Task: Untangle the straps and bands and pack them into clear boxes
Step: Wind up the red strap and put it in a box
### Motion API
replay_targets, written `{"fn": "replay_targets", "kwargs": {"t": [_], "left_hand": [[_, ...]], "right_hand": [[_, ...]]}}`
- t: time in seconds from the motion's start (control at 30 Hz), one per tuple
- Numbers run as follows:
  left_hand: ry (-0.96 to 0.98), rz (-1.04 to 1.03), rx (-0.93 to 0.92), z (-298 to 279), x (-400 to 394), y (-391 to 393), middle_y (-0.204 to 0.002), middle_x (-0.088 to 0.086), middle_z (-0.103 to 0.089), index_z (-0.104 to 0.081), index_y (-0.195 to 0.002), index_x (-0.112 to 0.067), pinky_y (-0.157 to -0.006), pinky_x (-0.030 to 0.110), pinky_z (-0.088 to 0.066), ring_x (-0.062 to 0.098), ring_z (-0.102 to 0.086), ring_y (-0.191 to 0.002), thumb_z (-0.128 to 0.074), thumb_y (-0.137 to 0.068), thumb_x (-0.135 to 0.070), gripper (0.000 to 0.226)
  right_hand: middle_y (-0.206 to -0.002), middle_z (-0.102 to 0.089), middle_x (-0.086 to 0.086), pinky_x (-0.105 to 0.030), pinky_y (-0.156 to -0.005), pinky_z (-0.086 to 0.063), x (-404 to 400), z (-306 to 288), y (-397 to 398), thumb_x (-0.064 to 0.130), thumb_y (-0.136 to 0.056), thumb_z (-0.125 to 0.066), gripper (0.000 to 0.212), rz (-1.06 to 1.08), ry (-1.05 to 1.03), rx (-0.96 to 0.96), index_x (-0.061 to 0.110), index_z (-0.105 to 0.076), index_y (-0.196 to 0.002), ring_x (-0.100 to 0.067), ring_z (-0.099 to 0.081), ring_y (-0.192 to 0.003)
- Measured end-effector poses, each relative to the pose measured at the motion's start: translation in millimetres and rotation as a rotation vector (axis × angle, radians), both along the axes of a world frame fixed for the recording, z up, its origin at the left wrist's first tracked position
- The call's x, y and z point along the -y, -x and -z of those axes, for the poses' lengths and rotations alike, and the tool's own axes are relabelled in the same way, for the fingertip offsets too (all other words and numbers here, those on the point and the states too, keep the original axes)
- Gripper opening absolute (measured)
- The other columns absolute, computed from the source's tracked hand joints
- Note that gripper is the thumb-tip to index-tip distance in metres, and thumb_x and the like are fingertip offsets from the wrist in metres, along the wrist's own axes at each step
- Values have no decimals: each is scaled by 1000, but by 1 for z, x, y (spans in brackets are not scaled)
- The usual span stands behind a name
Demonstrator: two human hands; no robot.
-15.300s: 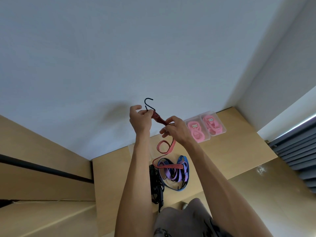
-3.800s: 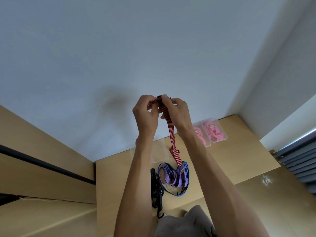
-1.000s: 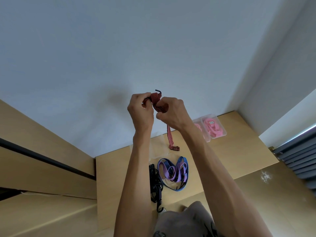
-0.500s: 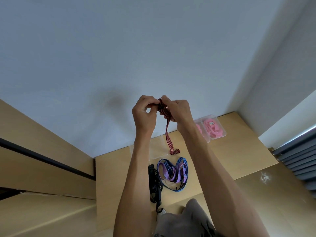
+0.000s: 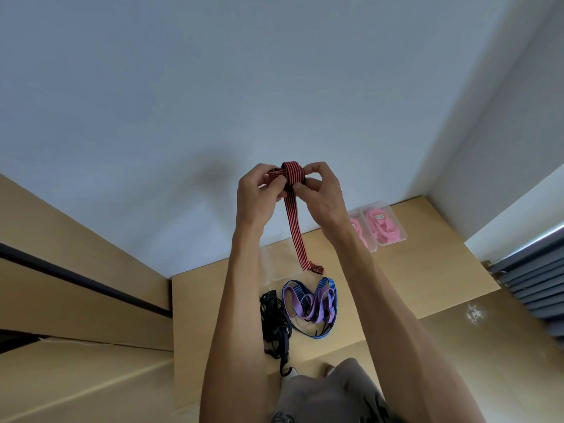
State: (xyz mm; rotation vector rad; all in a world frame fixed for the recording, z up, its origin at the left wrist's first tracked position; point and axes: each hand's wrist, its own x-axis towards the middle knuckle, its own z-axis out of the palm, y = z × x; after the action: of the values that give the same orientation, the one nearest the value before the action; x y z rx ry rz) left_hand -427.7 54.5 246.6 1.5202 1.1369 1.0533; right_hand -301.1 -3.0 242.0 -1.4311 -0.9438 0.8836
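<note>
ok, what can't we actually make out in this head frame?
- Red striped strap: its coiled end is hidden in the grip of left hand and right hand.
- Clear box: partly behind the left forearm.
- Nearer pink box: half hidden by the right wrist.
- Black straps: a dark tangle, count unreadable.

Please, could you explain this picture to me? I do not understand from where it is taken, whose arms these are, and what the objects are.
The camera sits on a person's head and looks down along their bare arms. The left hand and right hand hold a red striped strap, partly wound into a bundle, its loose end hanging. Below, on the wooden table, lie a blue and purple strap tangle, a black strap tangle, an empty clear box, and two clear boxes holding pink bands.
</note>
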Motion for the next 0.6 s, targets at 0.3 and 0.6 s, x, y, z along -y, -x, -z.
{"fn": "replay_targets", "kwargs": {"t": [0.3, 0.6], "left_hand": [[-259, -26, -80, -8, 1, -14, -93, 5, -69, -63, -100, -10, -75, 50, -59, 29, -68, -85, -57, -92, 2, 15], [-243, -10, 37, -6, 1, -20, -91, 7, -72, -66, -109, -4, -75, 41, -60, 23, -71, -86, -64, -91, -1, 18]], "right_hand": [[-107, -72, 4, -20, -82, -51, -8, -16, -18, 2, -86, -54, 39, 29, -65, 253, 18, -73, -115, -7, -68, -92], [-71, -69, 0, -24, -62, -49, -10, -26, -27, 40, -99, -59, 34, -46, -93, 69, 14, -77, -88, -13, -63, -65]]}}
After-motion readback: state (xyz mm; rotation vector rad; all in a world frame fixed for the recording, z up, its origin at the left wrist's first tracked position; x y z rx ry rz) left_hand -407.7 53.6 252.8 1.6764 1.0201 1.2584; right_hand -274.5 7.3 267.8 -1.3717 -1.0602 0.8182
